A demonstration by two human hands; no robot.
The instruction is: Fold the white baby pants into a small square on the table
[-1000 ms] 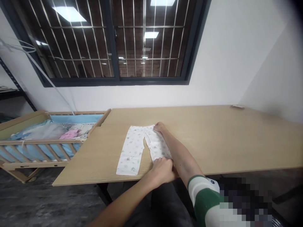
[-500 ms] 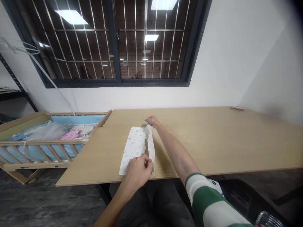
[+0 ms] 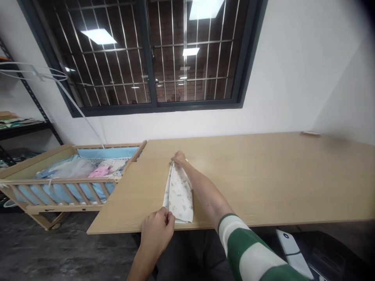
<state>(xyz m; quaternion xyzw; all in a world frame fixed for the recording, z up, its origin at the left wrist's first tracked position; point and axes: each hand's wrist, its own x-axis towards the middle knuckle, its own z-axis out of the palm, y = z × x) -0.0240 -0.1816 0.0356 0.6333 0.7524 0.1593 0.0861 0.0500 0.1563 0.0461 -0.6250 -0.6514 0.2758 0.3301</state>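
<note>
White, small-printed cloth trousers [image 3: 181,195] lie doubled lengthwise by the front edge of the pale wood-grain tabletop [image 3: 258,179]! The bare right hand [image 3: 178,157] clamps their far end, the bare left hand [image 3: 157,230] pinches the near left corner; a blue-lined wooden crib [image 3: 67,181] stands left.

The white printed pants [image 3: 181,195], spread flat a second ago, are now folded leg over leg; the left hand [image 3: 158,229] and right hand [image 3: 179,158] have both shifted toward the tabletop's [image 3: 263,175] left edge.

Wooden crib [image 3: 67,181] near barred window [image 3: 148,50]
</note>
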